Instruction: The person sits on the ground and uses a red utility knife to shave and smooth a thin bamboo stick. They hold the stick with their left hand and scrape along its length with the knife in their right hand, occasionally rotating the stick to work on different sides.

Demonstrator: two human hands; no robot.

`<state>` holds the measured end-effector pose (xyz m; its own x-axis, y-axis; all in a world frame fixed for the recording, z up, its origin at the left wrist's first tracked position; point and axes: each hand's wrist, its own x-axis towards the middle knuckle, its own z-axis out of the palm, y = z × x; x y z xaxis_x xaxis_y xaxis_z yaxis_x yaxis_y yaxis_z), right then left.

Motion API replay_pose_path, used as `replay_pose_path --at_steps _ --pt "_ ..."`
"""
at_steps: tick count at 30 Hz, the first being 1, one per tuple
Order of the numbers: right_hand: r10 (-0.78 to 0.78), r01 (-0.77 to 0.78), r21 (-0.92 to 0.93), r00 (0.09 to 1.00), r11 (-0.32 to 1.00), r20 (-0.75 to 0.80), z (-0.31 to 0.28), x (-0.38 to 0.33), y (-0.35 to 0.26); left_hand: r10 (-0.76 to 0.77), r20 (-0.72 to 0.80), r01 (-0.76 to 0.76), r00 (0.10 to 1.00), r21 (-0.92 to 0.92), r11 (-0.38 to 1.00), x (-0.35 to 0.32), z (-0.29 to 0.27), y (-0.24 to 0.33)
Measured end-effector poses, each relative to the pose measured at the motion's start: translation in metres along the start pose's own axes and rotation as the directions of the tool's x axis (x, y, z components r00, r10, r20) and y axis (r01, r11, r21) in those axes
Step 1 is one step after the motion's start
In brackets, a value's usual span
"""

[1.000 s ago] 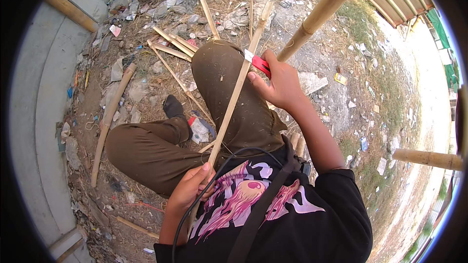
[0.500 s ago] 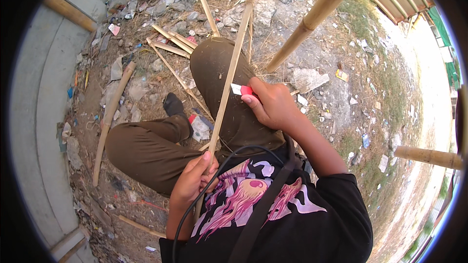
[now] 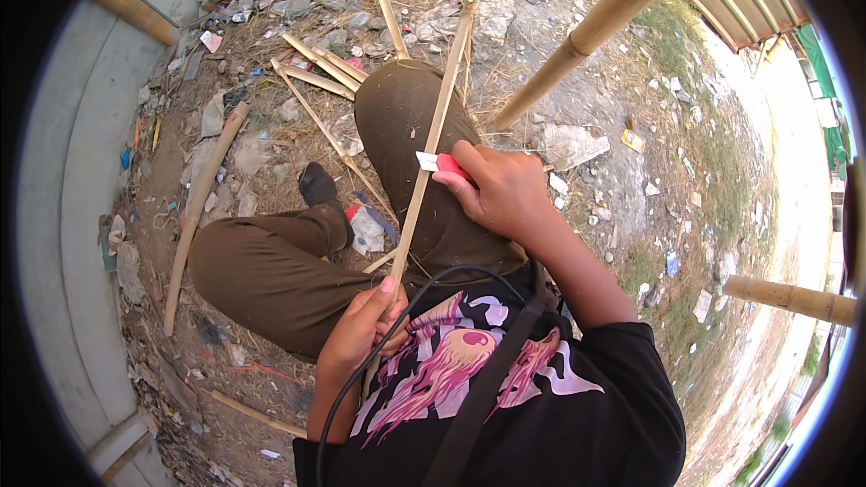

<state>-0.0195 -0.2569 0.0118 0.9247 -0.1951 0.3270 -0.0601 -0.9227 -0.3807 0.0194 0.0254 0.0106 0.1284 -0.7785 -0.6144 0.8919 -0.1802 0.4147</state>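
Note:
A long, thin bamboo strip [image 3: 439,117] slants across my raised knee, its near end close to my shirt. My left hand [image 3: 367,323] is closed around its lower part, thumb on top. Wrapped round the red handle of a cutter knife [image 3: 428,161], my right hand [image 3: 505,182] is beside the strip. The knife's short pale blade lies across the strip, over my thigh. Part of the handle is hidden in my fingers.
Several split bamboo pieces [image 3: 327,68] lie beyond my knee. A thicker bamboo length [image 3: 206,216] rests at the left, near a grey wall [image 3: 86,189]. A bamboo pole [image 3: 586,41] slants up at the right, and another [image 3: 789,299] juts in. Rubble and litter cover the ground.
The knife and my right hand have shifted slightly left, and the blade now crosses the strip rather than sitting at its right edge. My left hand keeps its grip.

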Motion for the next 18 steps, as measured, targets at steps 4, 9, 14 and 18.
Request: replay_pose_path --at_steps 4,9,14,18 --pt "0.091 -0.101 0.274 0.995 0.956 0.048 -0.013 -0.002 0.007 -0.022 0.005 0.023 1.000 -0.044 0.999 0.000 0.004 -0.002" --pt "0.249 -0.239 0.233 0.969 0.943 -0.012 -0.008 -0.011 0.008 0.091 0.047 -0.092 0.995 0.021 0.996 0.010 0.023 0.016" --pt "-0.089 0.110 0.089 0.973 0.990 -0.215 -0.007 0.009 -0.016 0.140 0.076 -0.147 0.987 0.094 0.985 0.037 0.055 0.048" --pt "-0.082 0.091 0.017 0.950 0.996 -0.302 0.000 0.016 -0.015 0.223 0.081 -0.233 0.971 0.138 0.963 0.041 0.065 0.057"
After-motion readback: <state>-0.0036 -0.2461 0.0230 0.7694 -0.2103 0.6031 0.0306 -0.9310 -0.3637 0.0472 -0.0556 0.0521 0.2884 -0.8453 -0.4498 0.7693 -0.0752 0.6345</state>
